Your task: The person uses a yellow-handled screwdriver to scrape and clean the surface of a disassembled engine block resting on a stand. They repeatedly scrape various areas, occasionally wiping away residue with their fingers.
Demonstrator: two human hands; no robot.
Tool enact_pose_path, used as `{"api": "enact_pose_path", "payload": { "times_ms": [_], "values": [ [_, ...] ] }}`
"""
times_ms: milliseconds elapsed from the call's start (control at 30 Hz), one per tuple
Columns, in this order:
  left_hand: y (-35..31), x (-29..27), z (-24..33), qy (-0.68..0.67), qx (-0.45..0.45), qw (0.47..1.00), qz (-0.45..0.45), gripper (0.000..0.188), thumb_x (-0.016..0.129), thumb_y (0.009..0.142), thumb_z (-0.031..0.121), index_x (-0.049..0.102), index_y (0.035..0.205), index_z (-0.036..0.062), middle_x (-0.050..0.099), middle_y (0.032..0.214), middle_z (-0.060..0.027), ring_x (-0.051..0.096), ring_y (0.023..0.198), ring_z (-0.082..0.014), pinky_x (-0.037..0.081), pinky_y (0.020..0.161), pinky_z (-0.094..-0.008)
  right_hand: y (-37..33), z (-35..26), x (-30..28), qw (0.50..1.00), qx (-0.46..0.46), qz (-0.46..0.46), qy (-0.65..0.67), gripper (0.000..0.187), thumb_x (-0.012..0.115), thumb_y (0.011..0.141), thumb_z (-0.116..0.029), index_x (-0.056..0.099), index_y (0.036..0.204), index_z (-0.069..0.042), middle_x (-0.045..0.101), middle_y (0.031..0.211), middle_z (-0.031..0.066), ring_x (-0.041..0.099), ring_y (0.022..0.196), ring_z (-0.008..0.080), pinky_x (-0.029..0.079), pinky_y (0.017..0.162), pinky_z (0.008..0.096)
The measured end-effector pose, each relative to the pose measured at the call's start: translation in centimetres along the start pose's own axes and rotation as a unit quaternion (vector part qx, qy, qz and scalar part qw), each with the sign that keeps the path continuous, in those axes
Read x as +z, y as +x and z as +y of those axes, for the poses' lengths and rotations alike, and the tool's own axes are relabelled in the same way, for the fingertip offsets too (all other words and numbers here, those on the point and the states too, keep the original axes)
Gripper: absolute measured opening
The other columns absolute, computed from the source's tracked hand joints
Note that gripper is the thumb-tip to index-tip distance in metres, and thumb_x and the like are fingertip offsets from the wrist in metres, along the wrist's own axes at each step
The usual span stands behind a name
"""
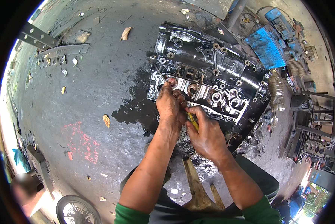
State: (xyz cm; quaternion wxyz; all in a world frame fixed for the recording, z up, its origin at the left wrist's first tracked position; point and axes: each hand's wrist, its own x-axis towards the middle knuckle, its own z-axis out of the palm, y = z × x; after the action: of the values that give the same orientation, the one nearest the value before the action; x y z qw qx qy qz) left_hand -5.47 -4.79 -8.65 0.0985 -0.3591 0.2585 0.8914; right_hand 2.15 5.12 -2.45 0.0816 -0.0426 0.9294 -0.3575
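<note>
Here's the right hand (208, 135) closed round the tool's (193, 121) yellow handle, just off centre toward four o'clock, left hand (168, 105) curled about its shaft aimed at eleven, likely light and stiff, handle-gripped, over the oily block (206, 78) at one, surely heavy, slippery, best taken by its ends

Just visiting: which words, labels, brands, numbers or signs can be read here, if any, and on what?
None can be read.
Metal part: no readable lettering.
Red marks on the floor: too patchy to read.
Blue machine: nothing legible.
</note>
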Motion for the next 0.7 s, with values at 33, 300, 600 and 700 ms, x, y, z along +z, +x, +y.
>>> {"api": "enact_pose_path", "payload": {
  "times_ms": [33,300,600,700],
  "values": [
    [0.0,0.2,0.0,0.0,-0.01,1.0,0.009,0.023,0.042,0.105,0.032,0.056,0.105,0.0147,0.039,0.064,0.0056,0.036,0.052,-0.0064,0.029,0.043,-0.0227,0.2,0.1,-0.4,1.0,-0.006,-0.005,0.015,0.032,0.06,0.091,-0.014,0.047,0.12,-0.006,0.068,0.101,0.0195,0.066,0.084,0.0428,0.05,0.077,0.0504],
    [-0.1,0.2,1.1,0.033,-0.013,0.999,0.005,0.021,0.044,0.104,0.029,0.058,0.108,0.0144,0.042,0.069,0.0056,0.038,0.054,-0.0065,0.03,0.046,-0.0227,0.6,1.4,-0.4,0.897,0.178,-0.143,0.379,0.037,0.057,0.098,-0.014,0.04,0.13,-0.008,0.049,0.061,0.0022,0.043,0.037,0.0094,0.03,0.031,0.0263],
    [1.5,-3.8,3.2,0.354,0.066,0.932,0.04,0.035,0.054,0.1,0.036,0.065,0.121,0.0104,0.054,0.073,0.001,0.047,0.053,-0.008,0.039,0.044,-0.0232,-1.5,-0.2,8.9,0.88,0.142,0.063,0.449,0.035,0.059,0.098,-0.026,0.045,0.124,-0.007,0.062,0.078,0.015,0.057,0.048,0.0221,0.044,0.045,0.0378],
    [1.9,-4.5,3.9,0.355,0.062,0.933,0.004,0.032,0.052,0.101,0.032,0.065,0.123,0.011,0.054,0.072,0.0018,0.048,0.055,-0.008,0.04,0.048,-0.0219,-2.6,-0.7,9.0,0.946,0.082,0.093,0.299,0.034,0.058,0.098,-0.025,0.044,0.123,-0.007,0.062,0.074,0.0178,0.059,0.049,0.0252,0.044,0.048,0.0416]
  ]
}}
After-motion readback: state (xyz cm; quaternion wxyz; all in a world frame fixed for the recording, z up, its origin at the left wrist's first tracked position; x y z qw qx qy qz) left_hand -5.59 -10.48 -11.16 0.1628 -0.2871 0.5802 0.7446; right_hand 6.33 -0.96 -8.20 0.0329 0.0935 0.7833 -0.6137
